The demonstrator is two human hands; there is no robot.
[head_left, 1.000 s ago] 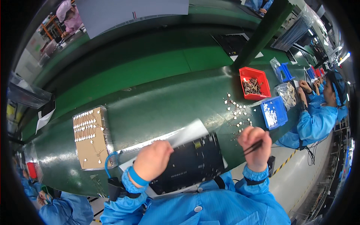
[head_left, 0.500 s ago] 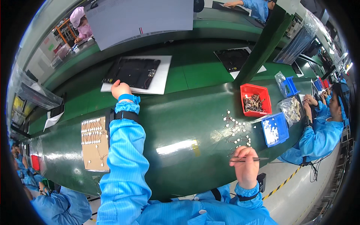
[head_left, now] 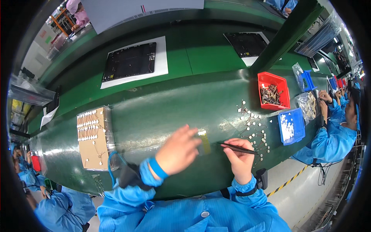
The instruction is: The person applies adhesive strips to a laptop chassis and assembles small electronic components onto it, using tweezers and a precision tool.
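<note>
Head view shows the right hand (head_left: 241,162) pinching dark tweezers (head_left: 235,147), white-tipped wires (head_left: 253,135) just beside, probably for easy reach, and the blurred left hand (head_left: 177,152) loosely spread, seemingly empty.

A blue smock (head_left: 170,218) shows a white button (head_left: 205,214), worn with black sleeve straps (head_left: 247,191) and blue wristband (head_left: 157,168).

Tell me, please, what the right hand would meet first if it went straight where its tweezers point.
Along the dark tweezers, the right hand would probably meet the left hand first, across the yellowish patch; hand heights are unclear.
</note>
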